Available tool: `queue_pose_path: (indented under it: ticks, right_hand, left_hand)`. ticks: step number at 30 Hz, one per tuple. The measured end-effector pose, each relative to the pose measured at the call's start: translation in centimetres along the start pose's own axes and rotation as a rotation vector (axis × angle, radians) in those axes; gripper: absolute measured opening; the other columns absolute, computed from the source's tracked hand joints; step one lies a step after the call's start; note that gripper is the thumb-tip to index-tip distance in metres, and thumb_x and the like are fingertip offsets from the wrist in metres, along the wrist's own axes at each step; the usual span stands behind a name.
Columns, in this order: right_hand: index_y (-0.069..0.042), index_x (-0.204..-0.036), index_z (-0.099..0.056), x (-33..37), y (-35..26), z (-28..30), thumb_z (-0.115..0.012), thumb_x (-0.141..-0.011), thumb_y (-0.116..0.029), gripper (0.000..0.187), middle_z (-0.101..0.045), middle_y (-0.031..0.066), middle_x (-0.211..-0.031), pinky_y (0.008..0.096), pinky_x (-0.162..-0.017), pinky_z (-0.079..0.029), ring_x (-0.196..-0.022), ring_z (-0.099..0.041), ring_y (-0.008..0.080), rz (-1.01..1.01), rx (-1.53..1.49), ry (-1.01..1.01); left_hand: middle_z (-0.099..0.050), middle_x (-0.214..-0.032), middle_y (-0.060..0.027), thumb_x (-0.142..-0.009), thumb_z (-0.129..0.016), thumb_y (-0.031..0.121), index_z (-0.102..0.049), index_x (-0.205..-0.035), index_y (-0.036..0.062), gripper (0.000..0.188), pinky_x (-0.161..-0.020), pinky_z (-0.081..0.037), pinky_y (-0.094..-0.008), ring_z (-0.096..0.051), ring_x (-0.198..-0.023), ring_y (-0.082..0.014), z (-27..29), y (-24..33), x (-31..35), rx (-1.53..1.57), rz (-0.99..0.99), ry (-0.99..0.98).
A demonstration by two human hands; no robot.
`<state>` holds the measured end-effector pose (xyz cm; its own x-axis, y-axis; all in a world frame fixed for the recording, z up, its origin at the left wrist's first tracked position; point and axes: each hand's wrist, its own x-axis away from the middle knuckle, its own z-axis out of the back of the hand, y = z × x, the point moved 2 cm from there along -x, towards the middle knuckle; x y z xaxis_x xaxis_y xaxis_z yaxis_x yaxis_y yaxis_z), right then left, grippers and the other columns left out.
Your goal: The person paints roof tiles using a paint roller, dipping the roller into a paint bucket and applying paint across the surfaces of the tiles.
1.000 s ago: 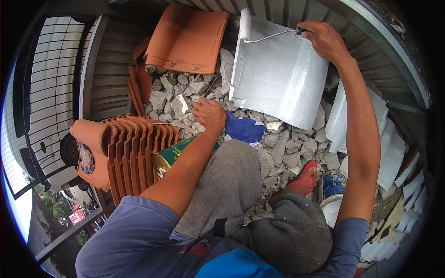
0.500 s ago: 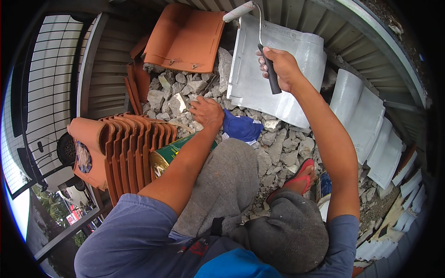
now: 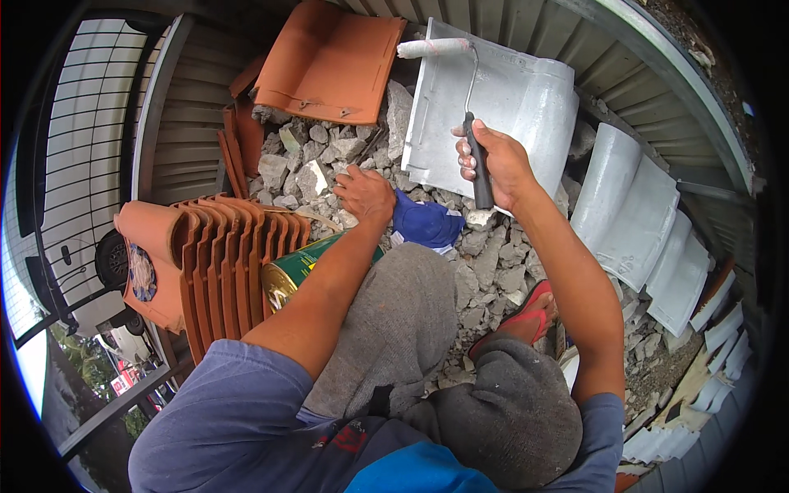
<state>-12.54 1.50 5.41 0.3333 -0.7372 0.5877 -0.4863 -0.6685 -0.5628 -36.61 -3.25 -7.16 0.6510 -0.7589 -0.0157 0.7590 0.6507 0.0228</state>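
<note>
My right hand [image 3: 496, 164] is wrapped round the black handle of a paint roller [image 3: 477, 177]. Its white-coated sleeve lies over the upper left edge of a roof tile [image 3: 493, 103] covered in pale grey-white paint; whether it touches, I cannot tell. White smears mark my right fingertips. My left hand [image 3: 364, 195] leans on the broken rubble [image 3: 316, 152], fingers bent but apart, with nothing visible in them. Close beside it lies a crumpled blue cloth item [image 3: 423, 220]. Beyond my left hand, an unpainted orange roof tile [image 3: 333, 62] rests on the stones.
A stack of orange tiles [image 3: 222, 263] stands at left, beside a green and gold can [image 3: 288, 279] lying tilted. More painted tiles [image 3: 629, 209] lean at right. Corrugated metal walls [image 3: 641, 99] enclose the rubble. My foot in a red flip-flop [image 3: 534, 312] is on the stones.
My right hand has drawn the roller back toward me, so its sleeve has come down from above the painted tile to its upper left edge. My left hand stays in place.
</note>
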Motion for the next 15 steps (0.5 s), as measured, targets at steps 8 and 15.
queue_pose_path:
  ticks: [8, 15]
  right_hand:
    - [0.004, -0.115, -0.057, -4.0, -2.9, 0.6, -0.038, -0.112, -0.032, 0.042, -0.055, 0.0038, -0.082, 0.0266, -0.057, -0.047, -0.064, -0.049, 0.0098, 0.038, 0.005, -0.015]
    - [0.003, -0.116, -0.055, 3.4, 3.2, 2.2, -0.042, -0.111, -0.037, 0.043, -0.054, 0.0032, -0.078, 0.0250, -0.049, -0.043, -0.060, -0.048, 0.0099, -0.164, 0.027, -0.026]
  left_hand:
    - [-0.050, -0.120, -0.0191, -0.097, -0.049, 0.030, -0.056, -0.113, 0.0066, 0.029, -0.085, -0.054, -0.0530, -0.050, -0.114, -0.0396, -0.5, 0.1, 0.2, -0.027, 0.001, 0.000]
    - [-0.048, -0.119, -0.0195, -0.098, -0.049, 0.030, -0.054, -0.111, 0.0049, 0.029, -0.086, -0.053, -0.0521, -0.050, -0.112, -0.0378, -0.2, -0.1, 0.2, -0.020, -0.013, -0.007]
